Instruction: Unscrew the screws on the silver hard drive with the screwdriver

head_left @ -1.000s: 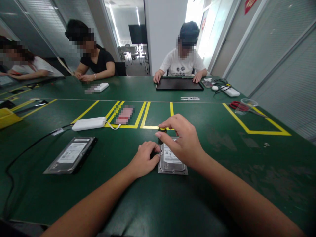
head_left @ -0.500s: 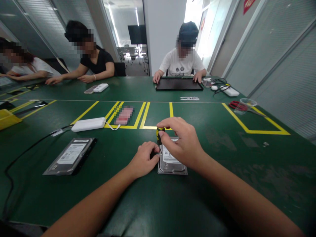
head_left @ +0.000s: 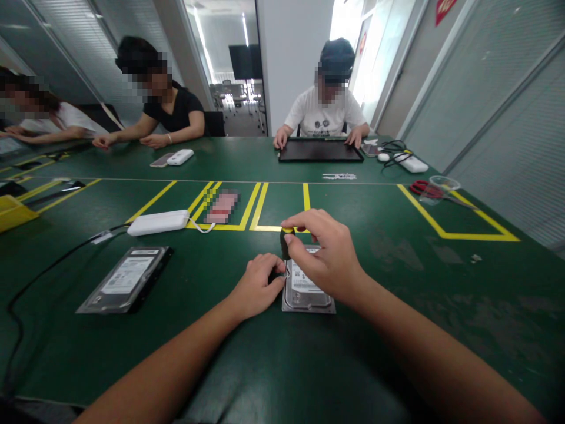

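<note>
No text is legible, hard-drive labels [head_left: 302, 284] included.

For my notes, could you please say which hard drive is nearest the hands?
The hard drive on the right, partly hidden behind the right hand; the other hard drive lies farther left, untouched.

TABLE [head_left: 291, 371]: stretched broad and green, marked with yellow tape [head_left: 479, 237] | SIDES: glass partitions [head_left: 468, 70] with slatted blinds [head_left: 507, 147] flanked the room | FAR END: pale wall panel [head_left: 289, 70] stood beside an opening [head_left: 220, 29] onto grey floor [head_left: 241, 122], chairs [head_left: 228, 84] and dark screen [head_left: 245, 62] | LIGHT: glared white through bright glass [head_left: 383, 47], upper right
</note>
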A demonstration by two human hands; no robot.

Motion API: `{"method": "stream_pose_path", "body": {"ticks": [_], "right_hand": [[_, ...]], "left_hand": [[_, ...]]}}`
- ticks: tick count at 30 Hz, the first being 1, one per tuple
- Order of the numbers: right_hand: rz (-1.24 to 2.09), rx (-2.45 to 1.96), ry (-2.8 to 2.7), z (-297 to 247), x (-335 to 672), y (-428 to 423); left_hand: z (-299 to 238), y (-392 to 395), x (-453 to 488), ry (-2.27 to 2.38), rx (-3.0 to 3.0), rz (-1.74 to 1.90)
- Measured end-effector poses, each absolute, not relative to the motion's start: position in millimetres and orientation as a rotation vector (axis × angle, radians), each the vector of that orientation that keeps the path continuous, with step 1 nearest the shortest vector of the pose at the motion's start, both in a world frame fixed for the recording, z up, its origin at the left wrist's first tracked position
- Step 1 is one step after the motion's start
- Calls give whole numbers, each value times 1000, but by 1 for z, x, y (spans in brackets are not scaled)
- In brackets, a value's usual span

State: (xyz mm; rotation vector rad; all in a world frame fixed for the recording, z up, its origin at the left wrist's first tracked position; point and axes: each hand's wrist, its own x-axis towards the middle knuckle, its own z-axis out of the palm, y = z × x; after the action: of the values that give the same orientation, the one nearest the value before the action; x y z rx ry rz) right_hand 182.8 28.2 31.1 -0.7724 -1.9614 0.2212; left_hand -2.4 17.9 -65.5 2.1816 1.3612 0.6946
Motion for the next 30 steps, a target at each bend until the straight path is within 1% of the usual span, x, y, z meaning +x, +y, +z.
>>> {"method": "stream_pose_path", "body": {"ticks": [22, 30], "right_hand": [[232, -756, -1941, 30, 181, 30], [204, -810, -1923, 28, 182, 30]], "left_hand": [[-63, 17, -2, 1340, 2165, 713], [-64, 18, -2, 1348, 2176, 718]]}}
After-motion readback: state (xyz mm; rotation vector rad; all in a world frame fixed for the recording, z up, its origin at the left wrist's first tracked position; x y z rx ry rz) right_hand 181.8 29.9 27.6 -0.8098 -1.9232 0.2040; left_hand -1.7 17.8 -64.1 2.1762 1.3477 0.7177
